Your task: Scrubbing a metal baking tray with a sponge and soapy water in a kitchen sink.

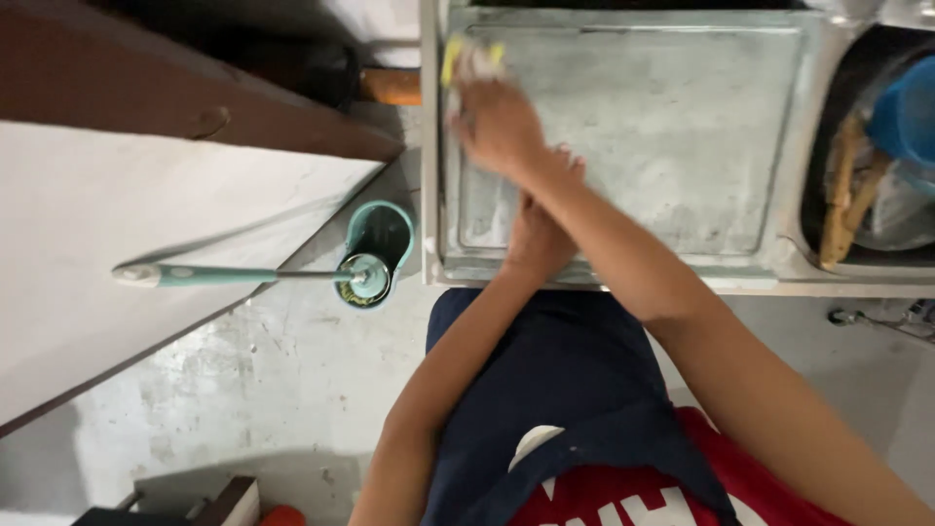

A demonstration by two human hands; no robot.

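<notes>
We count one yellow sponge [472, 60], blurred, clenched in the right hand [499, 125] at 12 o'clock on the steel drainboard [672, 136]; left hand [538, 239], half hidden, grip indeterminable.

No packages, labels, signs or screens show in this view.

The only lettering anywhere is a strip of white print on the person's red shirt [623, 507] at the bottom edge, cut off by the frame and partly covered by a dark blue apron; it is clothing print, not a label or sign. The blue container [906, 112] in the sink at the right edge is blurred, and any label on it cannot be made out.
</notes>
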